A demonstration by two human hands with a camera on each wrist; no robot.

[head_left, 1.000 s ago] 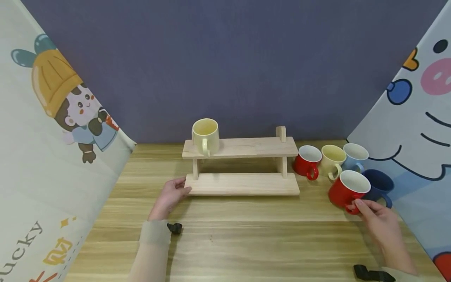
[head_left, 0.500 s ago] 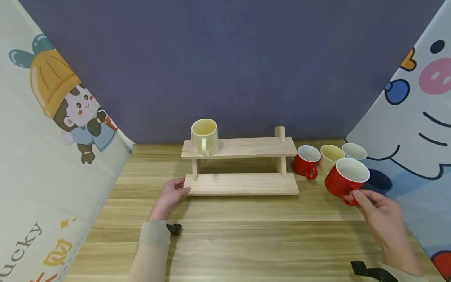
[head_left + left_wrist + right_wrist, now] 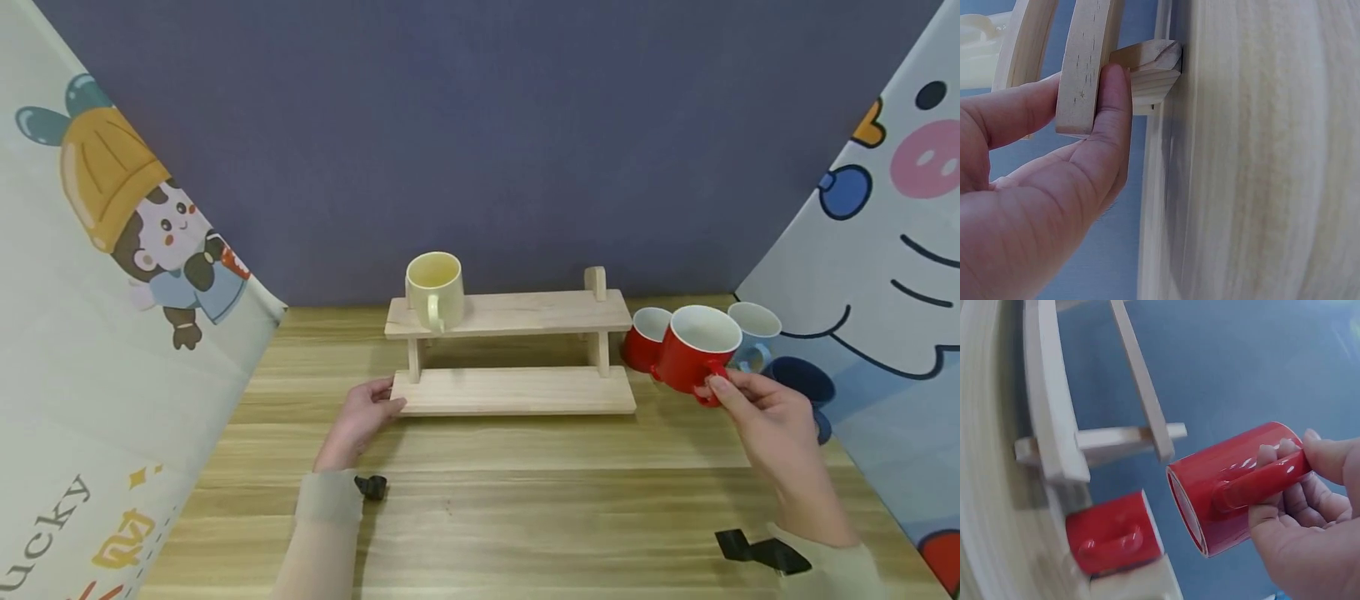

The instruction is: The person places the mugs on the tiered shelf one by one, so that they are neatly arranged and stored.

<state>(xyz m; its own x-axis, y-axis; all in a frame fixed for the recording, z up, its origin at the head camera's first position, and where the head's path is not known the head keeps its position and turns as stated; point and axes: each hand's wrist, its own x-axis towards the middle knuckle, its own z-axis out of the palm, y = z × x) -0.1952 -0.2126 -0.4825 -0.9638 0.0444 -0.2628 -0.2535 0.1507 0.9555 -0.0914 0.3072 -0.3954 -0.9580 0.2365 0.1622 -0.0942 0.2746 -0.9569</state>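
Note:
My right hand point(image 3: 776, 425) grips a red mug point(image 3: 684, 358) by its handle, in the air right of the two-tier wooden shelf point(image 3: 517, 392). In the right wrist view the fingers point(image 3: 1294, 503) curl through the handle and the mug's base faces the shelf. With thumb and fingers, my left hand point(image 3: 363, 417) pinches the left end of the lower board, seen close up in the left wrist view. A pale yellow mug point(image 3: 450, 304) stands at the left of the upper tier, its handle toward me. Nothing stands on the lower tier.
Beside the shelf's right end are another red mug point(image 3: 641, 348), a light blue mug point(image 3: 759, 329) and a dark blue mug point(image 3: 802, 382). A second yellow mug point(image 3: 1141, 584) is hidden behind the held mug in the head view. A dark panel point(image 3: 510, 150) stands behind.
My right hand has lifted the red mug off the table beside the dark blue mug and carried it left and up toward the shelf. My left hand has stayed on the board.

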